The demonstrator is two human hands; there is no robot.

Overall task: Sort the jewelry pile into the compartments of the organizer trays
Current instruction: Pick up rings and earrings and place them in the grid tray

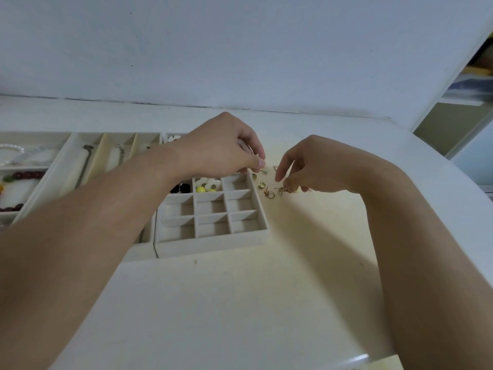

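A small pile of gold earrings (269, 189) lies on the white table just right of the grid organizer tray (213, 237). My left hand (221, 148) hovers over the tray's far right corner and pinches a tiny gold earring at its fingertips. My right hand (312, 166) rests on the right side of the pile, fingers curled down onto an earring there. Black, yellow and white pieces (205, 186) fill compartments in the tray's far rows. The nearer compartments hold nothing.
A long-slot tray (66, 166) with necklaces sits left of the grid tray. Further left, a tray (16, 182) holds dark red beads and pearl strands. The wall runs close behind. The table edge curves at the right, with a shelf (469, 97) beyond.
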